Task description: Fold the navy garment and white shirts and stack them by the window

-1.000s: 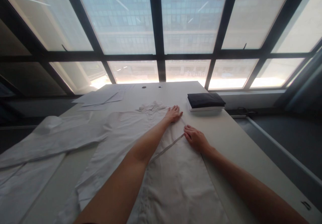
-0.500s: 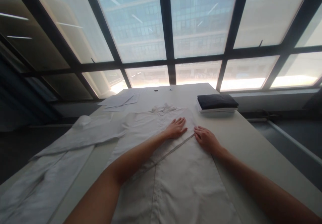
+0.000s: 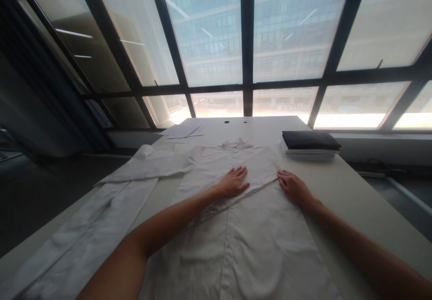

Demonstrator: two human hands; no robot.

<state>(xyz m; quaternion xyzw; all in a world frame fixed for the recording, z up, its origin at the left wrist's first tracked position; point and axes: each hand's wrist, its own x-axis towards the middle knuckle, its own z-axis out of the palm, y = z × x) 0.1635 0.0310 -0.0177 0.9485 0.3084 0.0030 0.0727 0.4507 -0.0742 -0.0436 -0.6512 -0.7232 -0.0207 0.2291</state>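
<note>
A white long shirt point(image 3: 263, 232) lies spread on the table, its gathered collar point(image 3: 238, 143) at the far end. One sleeve is folded slantwise across its front, with a darker edge line running down to the left. My left hand point(image 3: 233, 182) rests flat on this folded part, fingers stretched. At the fold's right corner, near the shoulder, my right hand point(image 3: 294, 187) has its fingers together on the cloth edge; its grip is partly hidden. To the left, another white sleeve point(image 3: 148, 169) stretches out from the shirt over more white cloth point(image 3: 84, 232).
A folded dark cloth point(image 3: 310, 140) tops a stack of white folded cloth point(image 3: 310, 155) at the back right. Loose paper sheets point(image 3: 184, 131) lie at the back left. The white table point(image 3: 263, 124) reaches toward the large windows; a dark curtain point(image 3: 50, 88) hangs at left.
The view has swung left, so everything sits further right in the picture. My left hand has slid a little left and nearer along the folded cloth; my right hand stays at the corner.
</note>
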